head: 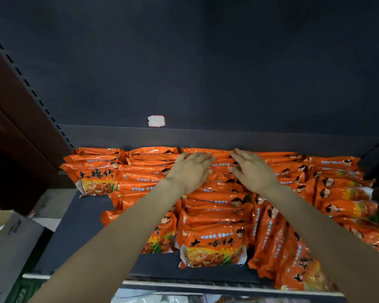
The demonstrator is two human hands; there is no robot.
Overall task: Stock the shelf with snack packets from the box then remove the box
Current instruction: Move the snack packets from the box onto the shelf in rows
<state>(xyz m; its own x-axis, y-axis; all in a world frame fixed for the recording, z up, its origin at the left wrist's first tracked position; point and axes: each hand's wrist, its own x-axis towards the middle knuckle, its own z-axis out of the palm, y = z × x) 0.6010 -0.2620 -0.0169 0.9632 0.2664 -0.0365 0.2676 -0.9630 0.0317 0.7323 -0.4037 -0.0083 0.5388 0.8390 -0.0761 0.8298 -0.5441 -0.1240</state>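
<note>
Head view: our left hand [189,171] and right hand [253,171] press flat, fingers released, on orange snack packets [214,215] filling the shelf [74,226]; slick front rows could slide off. Cardboard box [7,241] waits lower left.

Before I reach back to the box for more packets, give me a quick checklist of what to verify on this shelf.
1. Left hand free: ok, flat on the snack packets, gripping nothing.
2. Right hand free: ok, flat as well.
3. Rows tidy: not ok, the right-hand packets lean sideways.
4. Room left on the shelf: ok, bare at front left.
5. Box in reach: ok, at lower left.
6. Packets left in the box: cannot tell.
</note>
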